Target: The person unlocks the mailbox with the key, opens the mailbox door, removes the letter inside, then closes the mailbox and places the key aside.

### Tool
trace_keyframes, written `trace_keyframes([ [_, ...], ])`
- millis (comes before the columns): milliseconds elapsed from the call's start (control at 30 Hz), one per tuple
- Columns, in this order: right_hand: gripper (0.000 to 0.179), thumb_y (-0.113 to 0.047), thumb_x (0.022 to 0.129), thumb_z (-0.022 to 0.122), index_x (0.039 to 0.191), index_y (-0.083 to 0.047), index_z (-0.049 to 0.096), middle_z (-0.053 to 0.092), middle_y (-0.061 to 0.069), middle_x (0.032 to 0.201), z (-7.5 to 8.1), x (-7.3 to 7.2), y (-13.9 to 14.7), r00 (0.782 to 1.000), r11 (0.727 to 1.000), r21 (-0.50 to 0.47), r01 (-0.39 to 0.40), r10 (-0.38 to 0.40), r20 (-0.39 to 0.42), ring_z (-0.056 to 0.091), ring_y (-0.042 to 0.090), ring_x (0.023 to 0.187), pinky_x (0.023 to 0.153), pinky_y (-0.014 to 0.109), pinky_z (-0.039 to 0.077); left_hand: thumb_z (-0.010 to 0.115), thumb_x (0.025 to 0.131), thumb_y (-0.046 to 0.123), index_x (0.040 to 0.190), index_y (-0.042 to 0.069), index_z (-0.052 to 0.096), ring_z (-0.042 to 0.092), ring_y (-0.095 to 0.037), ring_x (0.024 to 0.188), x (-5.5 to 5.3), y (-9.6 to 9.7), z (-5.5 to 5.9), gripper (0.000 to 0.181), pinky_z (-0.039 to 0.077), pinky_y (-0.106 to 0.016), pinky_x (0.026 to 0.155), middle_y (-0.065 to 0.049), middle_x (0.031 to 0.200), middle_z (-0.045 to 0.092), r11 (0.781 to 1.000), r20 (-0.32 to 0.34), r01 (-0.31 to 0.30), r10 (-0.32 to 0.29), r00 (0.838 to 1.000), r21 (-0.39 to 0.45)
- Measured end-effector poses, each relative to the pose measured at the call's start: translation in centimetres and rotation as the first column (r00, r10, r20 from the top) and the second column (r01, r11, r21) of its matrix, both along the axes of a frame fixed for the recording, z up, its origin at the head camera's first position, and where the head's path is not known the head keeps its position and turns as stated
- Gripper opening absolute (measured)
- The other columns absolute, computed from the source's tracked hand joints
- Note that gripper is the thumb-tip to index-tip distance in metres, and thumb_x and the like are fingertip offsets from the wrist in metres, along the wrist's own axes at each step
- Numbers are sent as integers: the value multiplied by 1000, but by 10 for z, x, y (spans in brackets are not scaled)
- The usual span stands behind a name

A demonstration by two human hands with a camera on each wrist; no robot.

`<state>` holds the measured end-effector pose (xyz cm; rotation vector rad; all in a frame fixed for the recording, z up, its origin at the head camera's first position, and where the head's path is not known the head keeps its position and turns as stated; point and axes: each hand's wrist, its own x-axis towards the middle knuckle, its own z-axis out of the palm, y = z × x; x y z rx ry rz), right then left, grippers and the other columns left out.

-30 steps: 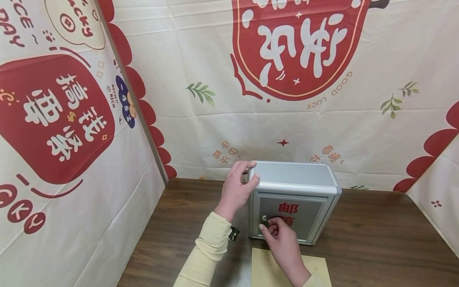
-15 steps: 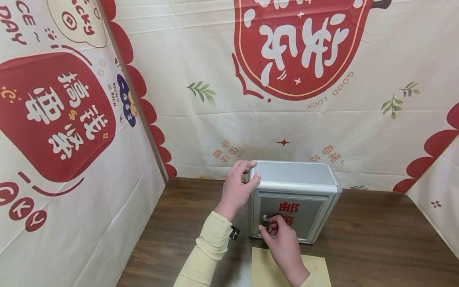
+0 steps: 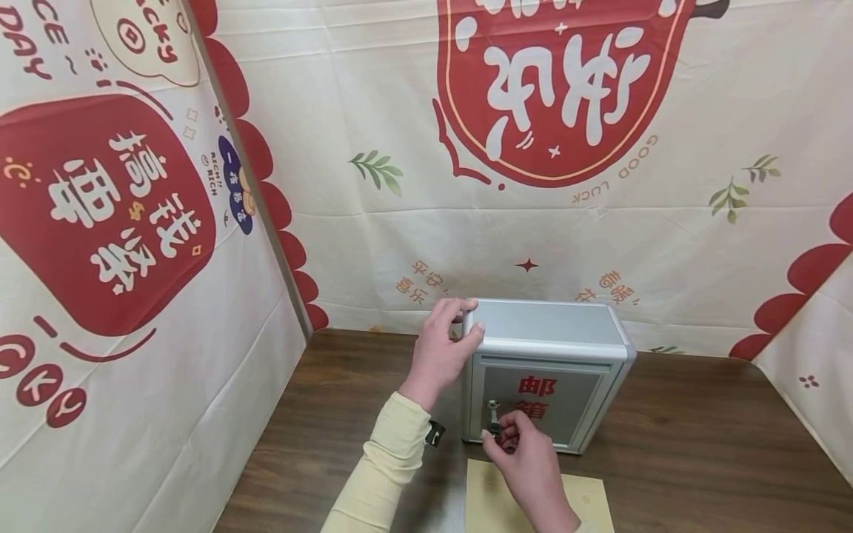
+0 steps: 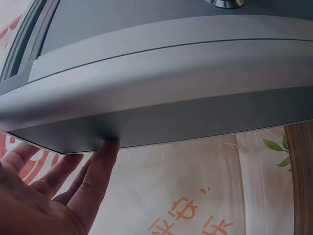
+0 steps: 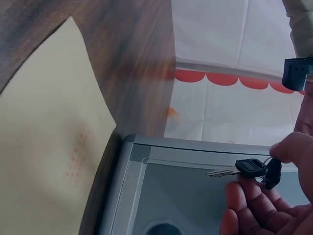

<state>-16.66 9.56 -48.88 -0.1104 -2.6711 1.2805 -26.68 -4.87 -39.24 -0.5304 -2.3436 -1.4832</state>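
A grey metal mailbox (image 3: 553,322) with red characters on its door stands upright on the table. My left hand (image 3: 441,352) rests at its upper left corner; in the left wrist view straight fingers (image 4: 100,171) touch the side panel. In front of the door, my right hand (image 3: 533,463) pinches a black-headed key (image 5: 250,168) between thumb and fingers. The key's blade shows bare, apart from the round lock (image 3: 493,405) just above it. A second black piece (image 5: 273,174) hangs on the same small ring by the thumb.
A yellow envelope (image 3: 586,500) lies on the brown wooden table (image 3: 673,429) before the mailbox, partly under my right forearm. Printed cloth walls (image 3: 373,237) rise behind and at both sides. A black band (image 3: 435,434) circles my left wrist.
My right hand has drawn the key out of the lock and down a little toward me, so the lock's face now shows. My left hand has stayed at the mailbox corner.
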Motion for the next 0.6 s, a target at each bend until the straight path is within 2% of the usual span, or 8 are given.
trace_keyframes([
  [133, 23, -18, 80, 75, 94, -7, 61, 59, -2, 76, -2, 7, 6, 1000, 999, -41, -9, 10, 16, 56, 8, 66, 61, 25, 48, 61, 90, 31, 123, 27, 61, 53, -11, 109, -1, 0, -1, 33, 50, -32, 77, 12, 122, 51, 1000, 8, 1, -1, 1000, 3],
  [267, 24, -9, 77, 77, 95, -3, 63, 62, -1, 78, -11, 16, 19, 999, 997, -60, -41, 42, 13, 58, 6, 63, 58, 22, 49, 61, 90, 33, 122, 27, 61, 53, -11, 109, -2, 0, -2, 33, 50, -31, 76, 12, 121, 51, 1000, 14, -5, 5, 1000, -1],
  [433, 29, 2, 71, 78, 96, -4, 63, 63, 0, 80, -27, 21, 46, 997, 997, -10, -77, 77, -8, 57, 4, 62, 57, 21, 50, 61, 89, 33, 121, 27, 61, 53, -11, 108, -2, -1, -1, 32, 50, -31, 74, 12, 120, 52, 1000, 6, -8, 8, 1000, 0],
  [600, 27, 3, 72, 74, 94, -8, 63, 63, -1, 81, -42, 23, 89, 998, 997, 61, -56, 53, 45, 56, 5, 66, 60, 23, 49, 61, 89, 33, 120, 26, 61, 53, -10, 107, -4, -1, -1, 32, 50, -31, 74, 12, 119, 52, 1000, -5, -4, 4, 1000, -1],
])
